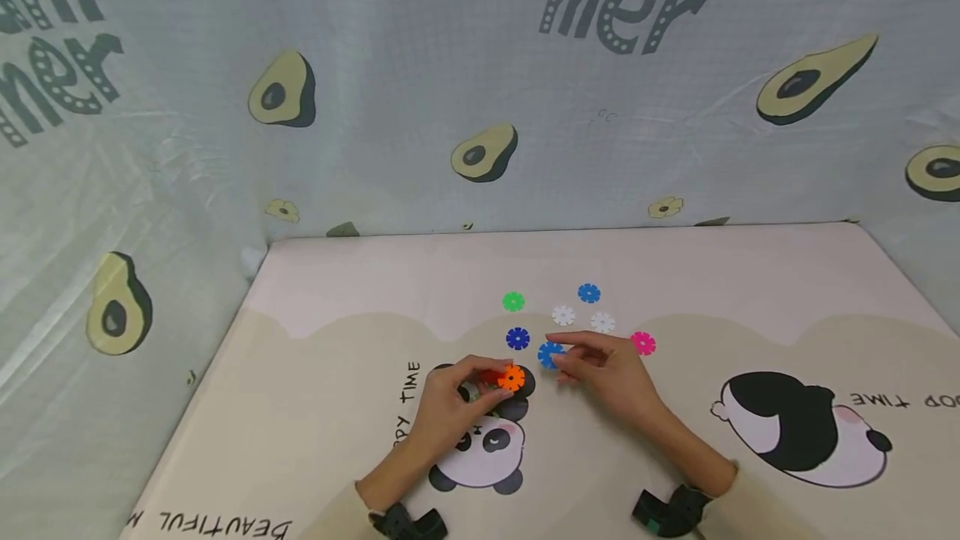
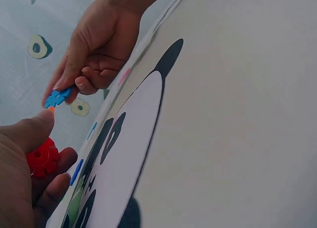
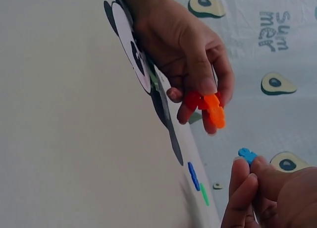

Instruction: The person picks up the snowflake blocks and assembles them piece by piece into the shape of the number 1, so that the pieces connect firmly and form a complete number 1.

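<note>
My left hand (image 1: pixel 457 407) pinches an orange notched flower-shaped disc (image 1: pixel 512 377) between thumb and fingers. Joined to it at an angle is a red disc (image 2: pixel 43 158), partly covered by the fingers in the head view. To its right, my right hand (image 1: pixel 615 369) grips a light blue disc (image 1: pixel 550 354) by its edge with thumb and forefinger. The right wrist view has this blue disc (image 3: pixel 246 154) facing the orange one (image 3: pixel 214 111), a small gap between them. Both hands are raised over the tabletop, near the printed panda (image 1: pixel 480 457).
Beyond the hands lie loose discs: green (image 1: pixel 513 301), blue (image 1: pixel 588 293), dark blue (image 1: pixel 517 338), pink (image 1: pixel 642 343) and two white ones, one (image 1: pixel 563 315) left of the other. The printed cloth (image 1: pixel 300 407) covers the table. An avocado-patterned curtain (image 1: pixel 390 90) hangs behind it.
</note>
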Demonstrator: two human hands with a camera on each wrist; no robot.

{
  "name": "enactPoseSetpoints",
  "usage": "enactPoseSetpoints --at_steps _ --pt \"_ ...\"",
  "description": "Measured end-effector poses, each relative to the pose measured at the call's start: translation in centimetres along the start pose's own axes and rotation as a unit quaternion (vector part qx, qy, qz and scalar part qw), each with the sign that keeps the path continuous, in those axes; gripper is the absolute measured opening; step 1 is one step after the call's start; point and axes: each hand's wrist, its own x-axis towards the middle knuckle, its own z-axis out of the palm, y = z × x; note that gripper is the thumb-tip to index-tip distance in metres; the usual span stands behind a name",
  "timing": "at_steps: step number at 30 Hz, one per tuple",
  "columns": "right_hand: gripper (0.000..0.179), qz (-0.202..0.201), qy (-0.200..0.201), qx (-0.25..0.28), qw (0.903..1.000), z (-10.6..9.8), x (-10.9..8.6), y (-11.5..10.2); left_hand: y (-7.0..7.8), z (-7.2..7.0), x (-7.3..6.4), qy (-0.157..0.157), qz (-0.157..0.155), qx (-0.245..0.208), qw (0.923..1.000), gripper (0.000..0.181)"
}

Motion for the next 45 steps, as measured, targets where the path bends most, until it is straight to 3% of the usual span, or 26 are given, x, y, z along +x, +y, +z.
enactPoseSetpoints --at_steps 2,14,25,40,45 --pt "0.030 0.005 -0.002 0.003 1.0000 0.3 -0.2 -0.7 0.1 0.0 0.0 0.002 -0.003 -0.002 1.0000 0.031" --pt "0.028 -0.005 -0.002 0.006 1.0000 1.6 -0.5 0.7 0.2 0.0 0.1 -0.004 -0.024 -0.017 0.9996 0.026" --pt "0.025 -0.019 -0.019 0.027 0.9993 2.0 -0.7 1.0 0.1 0.1 0.1 -0.002 -0.001 -0.010 1.0000 0.028" --pt "0.021 -0.027 -0.022 0.028 0.9990 2.4 -1.0 0.7 0.2 0.0 0.1 -0.008 0.003 -0.018 0.9998 0.025" --pt "0.020 -0.024 -0.021 0.031 0.9990 2.6 -1.1 0.7 0.3 -0.1 0.1 -0.012 -0.022 -0.021 0.9995 0.023"
